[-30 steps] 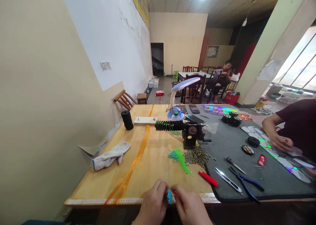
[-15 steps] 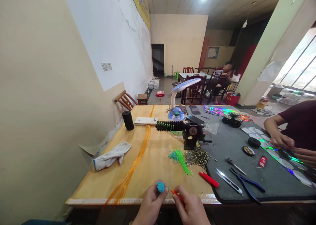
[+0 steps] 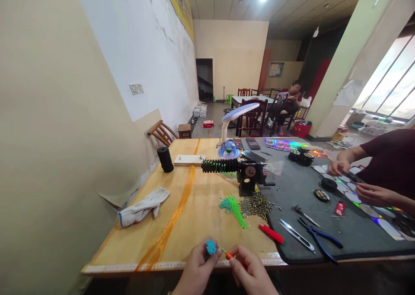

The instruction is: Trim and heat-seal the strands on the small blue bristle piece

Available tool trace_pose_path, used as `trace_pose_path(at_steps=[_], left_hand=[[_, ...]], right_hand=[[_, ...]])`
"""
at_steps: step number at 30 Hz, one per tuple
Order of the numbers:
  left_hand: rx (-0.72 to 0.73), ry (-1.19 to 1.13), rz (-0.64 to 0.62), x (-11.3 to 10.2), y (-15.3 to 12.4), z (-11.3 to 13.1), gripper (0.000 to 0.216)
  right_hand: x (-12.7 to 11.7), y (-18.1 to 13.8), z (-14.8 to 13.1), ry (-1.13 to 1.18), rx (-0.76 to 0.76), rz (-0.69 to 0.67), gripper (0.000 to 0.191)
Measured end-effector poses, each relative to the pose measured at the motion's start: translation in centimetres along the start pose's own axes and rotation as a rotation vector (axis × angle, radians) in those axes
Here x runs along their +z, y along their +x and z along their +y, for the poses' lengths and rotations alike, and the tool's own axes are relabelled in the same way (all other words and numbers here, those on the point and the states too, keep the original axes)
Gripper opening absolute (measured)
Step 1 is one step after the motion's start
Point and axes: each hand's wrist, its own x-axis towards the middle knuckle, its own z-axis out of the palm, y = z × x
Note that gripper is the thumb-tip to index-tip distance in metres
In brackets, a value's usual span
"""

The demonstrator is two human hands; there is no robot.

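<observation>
At six o'clock, a round turquoise bead cluster (image 3: 211, 246) sits beside a thin orange stick (image 3: 229, 255). At five, bright green plastic strands (image 3: 237, 211) meet speckled black-and-gold beads (image 3: 257, 206). Amber strands (image 3: 171, 215) streak toward seven; a rainbow holographic sheet (image 3: 288, 145) shimmers at three.

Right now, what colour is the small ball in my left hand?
The ball is turquoise blue, clearest in the head view.

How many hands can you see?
4: the person's left hand, holding a blue ball, and right hand at the table's near edge, plus a co-worker's far hand and near hand.
</observation>
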Motion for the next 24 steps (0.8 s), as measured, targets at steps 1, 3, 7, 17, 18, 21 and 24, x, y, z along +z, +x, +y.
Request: trace_pose_path(at_steps=[1, 3, 7, 17, 18, 21, 24], left_hand=[[0.014, 0.009, -0.004, 0.1, -0.1, 0.2, 0.034], [0.06, 0.054, -0.008, 0.3, -0.2, 0.6, 0.03], [0.217, 0.2, -0.023, 0.5, -0.5, 1.6, 0.019], [0.502, 0.443, -0.206, 0.4, -1.5, 5.9, 0.017], [0.479, 0.471, -0.27, 0.5, -1.5, 6.1, 0.017], [0.379, 0.533, -0.367, 0.9, -1.4, 6.3, 0.013], [0.331, 0.548, -0.363, 0.9, -1.4, 6.1, 0.015]], right_hand=[[0.0, -0.1, -0.2, 0.09, 0.039, -0.01, 0.052], [0.0, -0.4, -0.6, 0.2, 0.085, -0.017, 0.056], [-0.6, -1.4, -1.1, 0.139, 0.065, 0.009, 0.056], [-2.4, -4.2, -2.9, -0.444, -0.132, 0.068, 0.03], [-2.4, -4.4, -3.3, -0.455, -0.133, 0.05, 0.028], [-2.6, -4.7, -4.2, -0.485, -0.152, 0.003, 0.023], [-2.9, -4.8, -4.8, -0.482, -0.163, -0.022, 0.019]])
